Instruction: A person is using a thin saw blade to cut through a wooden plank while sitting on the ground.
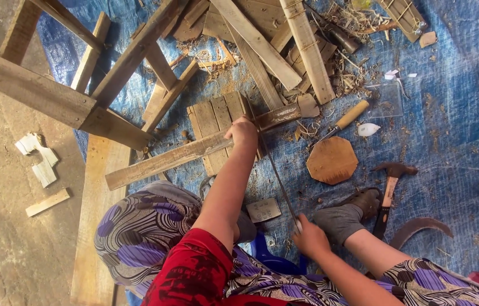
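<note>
The left hand (pixel 243 131) presses down on the long weathered wooden slat (pixel 194 152), which lies across a small slatted wooden pallet block (pixel 217 119). The slat's long axis runs left-low to right-high. The right hand (pixel 309 238) (nearer the body) is closed on the thin metal saw blade (pixel 278 178), whose far end meets the slat just beside the left hand.
</note>
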